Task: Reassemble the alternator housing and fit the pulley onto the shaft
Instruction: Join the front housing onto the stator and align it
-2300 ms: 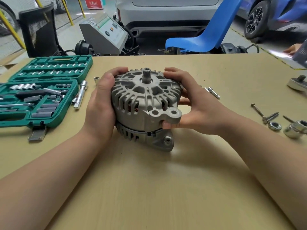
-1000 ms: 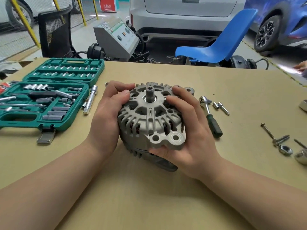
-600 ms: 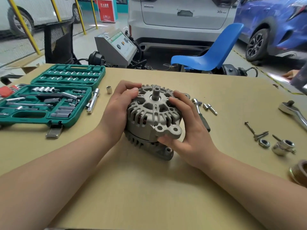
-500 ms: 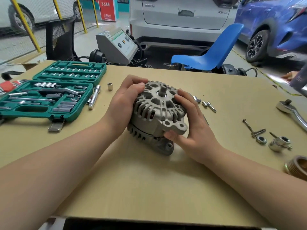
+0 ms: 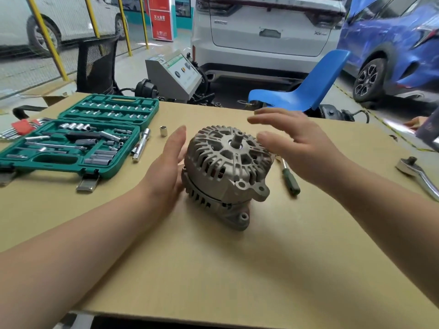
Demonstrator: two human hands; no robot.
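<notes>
Now | alternator point(image 5: 225, 172) sitting mid-surface point(image 5: 237, 269), shaft point(image 5: 237, 140) pointing up | left hand point(image 5: 166, 172) lying flat-fingered against its left side — gripping nothing | right hand point(image 5: 297, 143) hovering spread above its right — holding nothing

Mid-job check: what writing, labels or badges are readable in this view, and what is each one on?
Red sign: white characters, too blurred to read.
White car tailgate: left badge and a right badge starting with "X", neither legible.
Grey machine panel: green label and dials, print too small.
Alternator, green socket case: no readable text.
</notes>
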